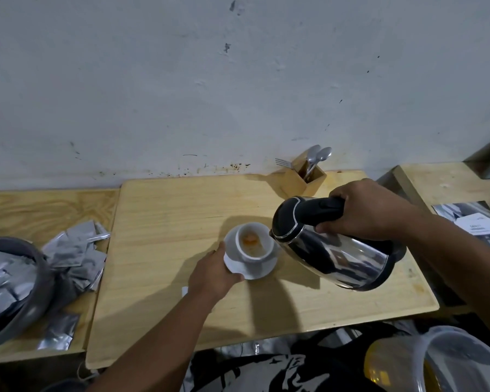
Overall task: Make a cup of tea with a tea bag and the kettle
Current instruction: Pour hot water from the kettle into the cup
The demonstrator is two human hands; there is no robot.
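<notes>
A white cup (255, 254) stands on a white saucer (262, 271) in the middle of the wooden table (164, 250). Pale liquid and an orange-stained tea bag (251, 239) lie inside the cup. My left hand (214, 274) grips the saucer's near-left rim. My right hand (368, 210) is closed around the black handle of a steel kettle (334, 250). The kettle is tilted left, its spout right at the cup's right rim.
A wooden holder (303, 176) with spoons and a fork stands at the back by the wall. Silver sachets (77, 250) spill from a grey bag (14, 278) on the left table. A printed sheet (475, 222) lies at right; a plastic tub (450, 363) sits below the front edge.
</notes>
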